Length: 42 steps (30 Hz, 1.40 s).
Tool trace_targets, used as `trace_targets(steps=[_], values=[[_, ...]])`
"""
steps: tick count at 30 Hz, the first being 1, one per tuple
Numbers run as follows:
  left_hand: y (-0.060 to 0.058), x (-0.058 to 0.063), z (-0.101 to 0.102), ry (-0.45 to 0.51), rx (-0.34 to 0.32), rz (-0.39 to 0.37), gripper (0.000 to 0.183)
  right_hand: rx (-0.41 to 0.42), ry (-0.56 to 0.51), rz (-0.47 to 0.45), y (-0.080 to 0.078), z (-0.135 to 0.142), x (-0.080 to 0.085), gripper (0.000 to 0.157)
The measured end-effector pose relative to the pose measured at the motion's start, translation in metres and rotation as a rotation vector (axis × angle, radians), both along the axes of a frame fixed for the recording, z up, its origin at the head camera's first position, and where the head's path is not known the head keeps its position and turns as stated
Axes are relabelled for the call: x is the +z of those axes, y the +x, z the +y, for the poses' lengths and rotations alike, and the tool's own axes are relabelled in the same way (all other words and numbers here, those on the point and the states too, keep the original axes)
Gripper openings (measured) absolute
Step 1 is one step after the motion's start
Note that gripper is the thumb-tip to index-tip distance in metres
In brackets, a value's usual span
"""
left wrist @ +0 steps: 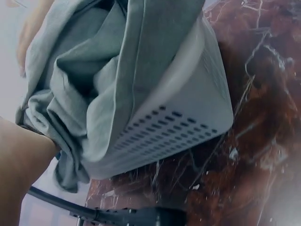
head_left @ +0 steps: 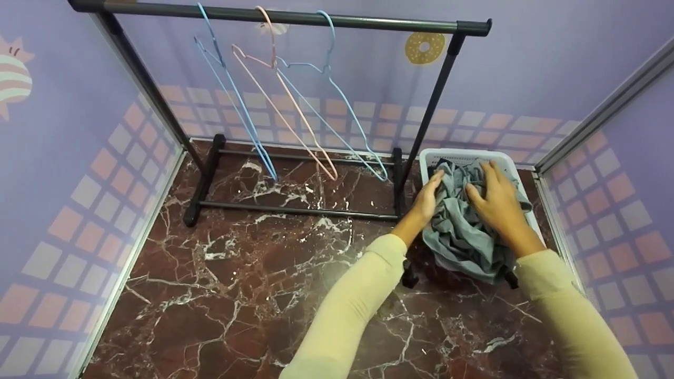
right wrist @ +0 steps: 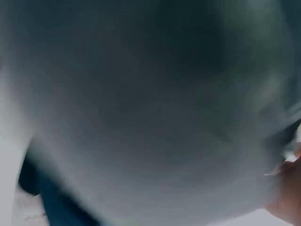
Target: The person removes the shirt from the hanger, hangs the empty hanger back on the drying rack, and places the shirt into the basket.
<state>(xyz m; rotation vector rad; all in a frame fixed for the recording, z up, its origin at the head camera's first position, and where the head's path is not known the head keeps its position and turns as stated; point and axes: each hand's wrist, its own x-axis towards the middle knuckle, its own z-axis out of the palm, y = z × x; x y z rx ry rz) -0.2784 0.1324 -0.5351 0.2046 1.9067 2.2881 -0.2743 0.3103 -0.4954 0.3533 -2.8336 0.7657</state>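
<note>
A crumpled grey-green garment (head_left: 458,221) lies bunched over a white plastic basket (head_left: 476,153) and hangs down across its near side. My left hand (head_left: 425,201) is at the garment's left edge, its fingers partly hidden by the folds; I cannot tell whether they grip it. My right hand (head_left: 495,202) rests on the upper right of the bunch, fingers stretched forward and thumb apart. In the left wrist view, a seamed fold of the garment (left wrist: 136,61) drapes over the perforated basket wall (left wrist: 188,117). Blurred cloth (right wrist: 141,117) fills most of the right wrist view.
Left of the basket stands a black clothes rack (head_left: 389,23). On its bar hang a blue hanger (head_left: 239,97), a pink hanger (head_left: 295,113) and a light blue hanger (head_left: 347,105). Walls flank the dark red marbled floor (head_left: 253,305); the basket stands near the right wall (head_left: 621,210).
</note>
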Motion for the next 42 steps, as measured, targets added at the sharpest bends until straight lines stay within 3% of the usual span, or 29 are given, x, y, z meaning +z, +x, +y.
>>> trace_targets(steps=[2, 5, 8, 10, 16, 19, 22, 26, 31, 37, 42], values=[[0.000, -0.001, -0.006, -0.024, 0.007, 0.041, 0.056, 0.004, 0.047, 0.032, 0.013, -0.010, 0.007, 0.070], [0.000, -0.001, -0.017, -0.119, 0.011, 0.108, 0.054, 0.050, 0.203, 0.048, 0.030, -0.023, 0.010, 0.081], [0.000, -0.002, -0.030, -0.214, 0.031, 0.157, 0.054, 0.115, 0.370, 0.060, 0.043, -0.033, 0.003, 0.098], [0.001, -0.003, -0.039, -0.219, 0.046, 0.160, 0.054, 0.154, 0.448, 0.078, 0.048, -0.036, -0.005, 0.104], [0.007, -0.013, -0.076, -0.173, 0.096, 0.163, 0.054, 0.240, 0.575, 0.160, 0.048, -0.032, -0.024, 0.086], [0.011, -0.019, -0.101, -0.189, 0.111, 0.148, 0.054, 0.285, 0.580, 0.161, 0.043, -0.028, -0.028, 0.076], [0.017, -0.027, -0.129, -0.275, 0.111, 0.132, 0.055, 0.306, 0.550, 0.108, 0.039, -0.023, -0.031, 0.074], [0.028, -0.038, -0.164, -0.405, 0.128, 0.111, 0.054, 0.284, 0.493, -0.001, 0.034, -0.012, -0.037, 0.081], [0.036, -0.047, -0.199, -0.437, 0.191, 0.074, 0.054, 0.265, 0.406, -0.098, 0.030, 0.001, -0.046, 0.094], [0.044, -0.049, -0.224, -0.477, 0.231, 0.064, 0.054, 0.320, 0.299, -0.169, 0.025, 0.012, -0.056, 0.091], [0.047, -0.051, -0.232, -0.510, 0.244, 0.074, 0.053, 0.364, 0.346, -0.156, 0.027, 0.012, -0.072, 0.087]])
